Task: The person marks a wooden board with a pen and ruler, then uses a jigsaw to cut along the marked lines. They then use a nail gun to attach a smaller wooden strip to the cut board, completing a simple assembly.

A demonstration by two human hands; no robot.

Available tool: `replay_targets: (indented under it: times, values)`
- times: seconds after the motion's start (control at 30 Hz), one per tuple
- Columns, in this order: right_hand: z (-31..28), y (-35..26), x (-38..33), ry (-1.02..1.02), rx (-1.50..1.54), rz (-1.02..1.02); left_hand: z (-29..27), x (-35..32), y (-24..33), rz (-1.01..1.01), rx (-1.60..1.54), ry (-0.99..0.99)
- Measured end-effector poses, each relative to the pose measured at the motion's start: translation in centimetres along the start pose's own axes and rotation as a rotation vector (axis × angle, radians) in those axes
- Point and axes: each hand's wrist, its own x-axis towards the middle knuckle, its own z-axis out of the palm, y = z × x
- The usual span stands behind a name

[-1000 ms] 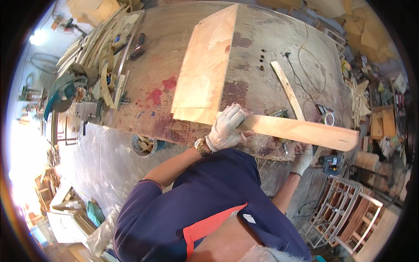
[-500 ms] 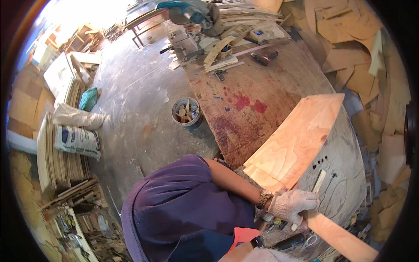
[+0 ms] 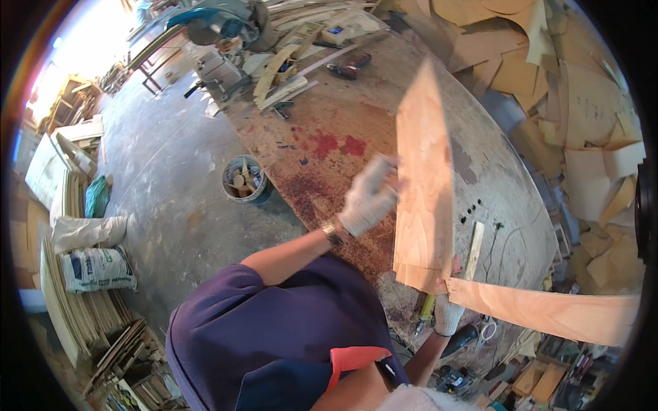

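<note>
A long plywood panel (image 3: 423, 198) stands tilted over the right side of the worktable, its far tip blurred. From its near end a narrower plywood strip (image 3: 548, 309) reaches out to the right. My left hand (image 3: 369, 197), in a white glove with a wristwatch below it, is at the panel's left edge; motion smears its fingers, so its grip is unclear. My right hand (image 3: 449, 316), also gloved, is closed at the corner where panel and strip meet. The wood hides most of its fingers.
The worktable (image 3: 281, 154) bears red stains, a drill (image 3: 349, 67) and a thin wooden stick (image 3: 474, 250). A bucket of offcuts (image 3: 245, 179) stands on the floor to the left. A blue power saw (image 3: 209, 24) is at the far end. Cardboard sheets (image 3: 596, 109) pile up on the right.
My left hand has moved from the strip's near end up and left to the panel's left edge. The panel has turned and tilted up; the strip has swung up. My right hand has come into view.
</note>
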Motion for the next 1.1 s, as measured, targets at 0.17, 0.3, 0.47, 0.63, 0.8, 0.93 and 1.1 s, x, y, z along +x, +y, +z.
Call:
replay_targets:
  times: [0.17, 0.3, 0.47, 0.63, 0.8, 0.93, 1.1]
  values:
    - [-2.1, 0.6, 1.6, -0.156, -0.104, -0.022, -8.3, 2.7, -2.2, -0.037, -0.106, 0.305]
    - [-3.9, 1.4, 2.9, -0.234, -0.043, -0.036, -13.1, 3.5, -4.0, -0.133, -0.272, 0.445]
    - [-6.0, -0.8, 7.5, -0.414, -0.241, -0.221, -16.3, 2.8, -5.5, -0.299, -0.692, 0.628]
    - [-7.0, -0.5, 10.9, -0.372, -0.160, -0.077, -18.2, 0.8, -5.8, -0.284, -0.728, 0.891]
    - [-3.7, 13.0, 19.1, -0.169, -0.424, 0.028, -19.4, -1.8, -7.8, -0.277, -0.879, 0.830]
    - [0.8, 16.5, 21.1, 0.222, 0.742, 0.242, -19.0, -3.6, -11.4, -0.408, -0.966, 0.762]
    - [7.2, 9.4, 13.8, 0.501, 1.000, 0.271, -15.9, -7.3, -16.2, -0.666, -1.007, 0.796]
